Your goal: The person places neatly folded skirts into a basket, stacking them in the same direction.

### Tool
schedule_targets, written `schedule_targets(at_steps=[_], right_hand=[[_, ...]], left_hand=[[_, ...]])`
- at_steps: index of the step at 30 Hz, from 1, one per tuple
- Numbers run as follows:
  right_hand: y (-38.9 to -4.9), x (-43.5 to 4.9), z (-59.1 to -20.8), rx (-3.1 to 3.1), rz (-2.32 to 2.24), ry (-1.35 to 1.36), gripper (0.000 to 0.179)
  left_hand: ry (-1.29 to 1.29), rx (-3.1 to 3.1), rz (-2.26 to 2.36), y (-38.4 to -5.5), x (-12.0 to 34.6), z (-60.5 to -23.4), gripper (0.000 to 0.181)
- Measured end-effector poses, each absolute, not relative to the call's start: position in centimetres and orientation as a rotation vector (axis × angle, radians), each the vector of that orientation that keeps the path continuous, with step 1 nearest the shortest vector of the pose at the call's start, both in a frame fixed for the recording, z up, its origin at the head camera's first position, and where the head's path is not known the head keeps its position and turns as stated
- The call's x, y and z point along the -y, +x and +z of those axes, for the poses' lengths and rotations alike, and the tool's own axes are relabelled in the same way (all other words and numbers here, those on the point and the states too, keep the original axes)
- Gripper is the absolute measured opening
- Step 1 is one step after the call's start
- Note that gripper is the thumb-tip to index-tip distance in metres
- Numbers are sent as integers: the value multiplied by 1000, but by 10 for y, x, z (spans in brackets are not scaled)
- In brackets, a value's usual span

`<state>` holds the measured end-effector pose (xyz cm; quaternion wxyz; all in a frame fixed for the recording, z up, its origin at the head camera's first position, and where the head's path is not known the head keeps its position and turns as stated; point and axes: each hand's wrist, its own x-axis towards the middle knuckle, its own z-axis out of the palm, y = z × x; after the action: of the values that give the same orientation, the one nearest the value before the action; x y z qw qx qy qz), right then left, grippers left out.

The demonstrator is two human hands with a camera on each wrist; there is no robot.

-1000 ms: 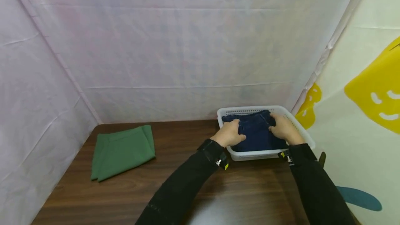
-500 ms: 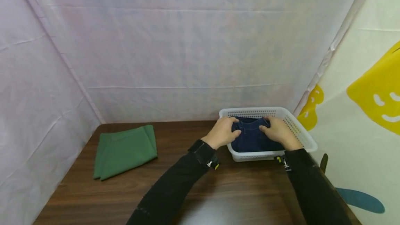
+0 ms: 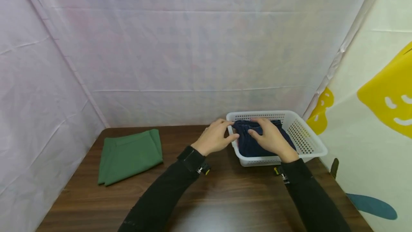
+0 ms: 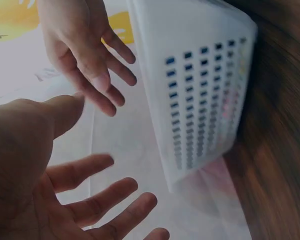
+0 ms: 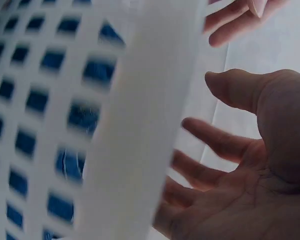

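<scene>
Toward the far right of the table (image 3: 96, 207), a white basket (image 3: 261, 161) with rows of square holes held a folded piece of dark blue denim (image 3: 252, 146), lying mostly in its left part. Over the denim hung the right hand (image 3: 268, 137), its fingers spread and thumb apart, pinching nothing. At the basket's left rim was the left hand (image 3: 215, 137), likewise spread, its fingertips close to the denim's far left corner; whether they touched it could not be told. Blue cloth also showed through the holes in the right wrist view.

Each black sleeve (image 3: 161, 196) ended in a small wrist device (image 3: 203, 168) with a yellow patch and white marks too small to read. Well apart on the left lay a folded green cloth (image 3: 131, 156). The pale wall on the right bore a large yellow figure (image 3: 389, 97) with white strokes, and nearer, a blue-green shape (image 3: 373, 206).
</scene>
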<state>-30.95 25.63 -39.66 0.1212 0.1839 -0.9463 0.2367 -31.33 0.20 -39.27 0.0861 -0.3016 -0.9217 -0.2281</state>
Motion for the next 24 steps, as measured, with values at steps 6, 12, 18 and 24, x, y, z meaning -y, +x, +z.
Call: schedule_targets(at_steps=[6, 12, 18, 24], right_hand=[[-302, -235, -405, 2702, 715, 638, 54], [-298, -214, -409, 2633, 716, 670, 54], [-297, -199, -416, 2566, 707, 745, 53], [-295, -182, -421, 2563, 725, 799, 54]], left_hand=[[-821, 2756, -687, -312, 25, -404, 68], [-718, 2789, -634, -311, 57, -416, 69], [-626, 2812, -651, -313, 90, -428, 67], [-534, 2823, -676, -313, 121, -436, 66]])
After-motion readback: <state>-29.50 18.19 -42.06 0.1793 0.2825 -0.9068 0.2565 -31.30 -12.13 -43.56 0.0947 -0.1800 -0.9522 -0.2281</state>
